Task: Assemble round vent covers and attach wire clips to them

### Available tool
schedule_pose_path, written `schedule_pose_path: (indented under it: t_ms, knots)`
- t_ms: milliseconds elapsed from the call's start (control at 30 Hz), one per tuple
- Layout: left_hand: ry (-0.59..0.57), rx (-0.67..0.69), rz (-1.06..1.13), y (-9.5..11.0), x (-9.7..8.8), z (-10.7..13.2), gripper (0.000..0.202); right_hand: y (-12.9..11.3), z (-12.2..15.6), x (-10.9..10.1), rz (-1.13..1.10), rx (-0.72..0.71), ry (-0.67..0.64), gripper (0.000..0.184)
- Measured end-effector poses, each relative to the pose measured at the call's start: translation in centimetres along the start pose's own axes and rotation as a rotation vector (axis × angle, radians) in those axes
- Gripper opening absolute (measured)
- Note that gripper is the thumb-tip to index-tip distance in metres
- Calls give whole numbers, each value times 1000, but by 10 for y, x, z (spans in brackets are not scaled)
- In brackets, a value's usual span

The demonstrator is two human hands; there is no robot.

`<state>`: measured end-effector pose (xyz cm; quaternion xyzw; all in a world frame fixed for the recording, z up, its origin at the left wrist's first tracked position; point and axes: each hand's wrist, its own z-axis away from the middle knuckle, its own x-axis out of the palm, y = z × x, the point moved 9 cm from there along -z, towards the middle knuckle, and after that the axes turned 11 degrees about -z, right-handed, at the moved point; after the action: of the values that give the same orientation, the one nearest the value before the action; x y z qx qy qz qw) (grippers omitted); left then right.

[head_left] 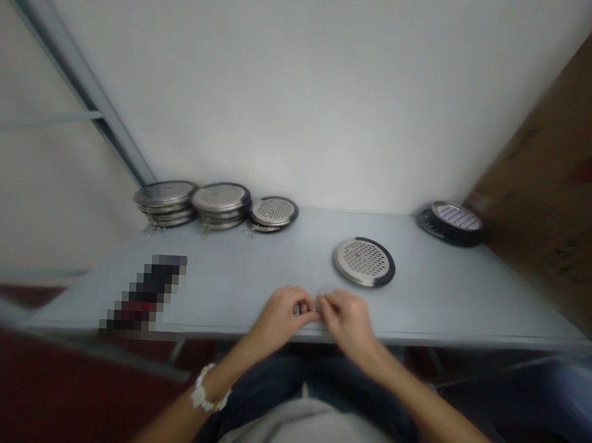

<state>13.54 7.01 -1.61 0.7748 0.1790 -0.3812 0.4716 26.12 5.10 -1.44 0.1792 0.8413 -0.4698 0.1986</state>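
Close together near the table's front edge, my left hand (pixel 287 311) and my right hand (pixel 346 318) both have their fingers pinched. Something tiny, perhaps shiny, is between the fingertips; it is too small and blurred to name. Just beyond my right hand lies a round metal disc (pixel 363 261) with many holes and a black rim along one side. It rests flat on the table, apart from both hands. A pale beaded bracelet (pixel 206 392) is on my left wrist.
At the back left stand two stacks of discs (pixel 165 201) (pixel 221 204) and a lower pile (pixel 274 212). Another pile (pixel 452 223) sits back right on the grey table (pixel 294 248). A pixelated dark object (pixel 148 293) lies left; a cardboard box (pixel 556 189) stands right.
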Motion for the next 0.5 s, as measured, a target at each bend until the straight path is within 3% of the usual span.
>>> schedule_pose_path:
  t_ms: [167, 300, 500]
  knots:
    - [74, -110, 160, -10, -7, 2, 14, -3, 0, -2, 14, -20, 12, 36]
    - [138, -62, 178, -8, -14, 3, 13, -2, 0, 0, 50, -35, -6, 35]
    - [85, -15, 172, 1, -13, 5, 22, -1, 0, 1, 91, -39, -23, 34]
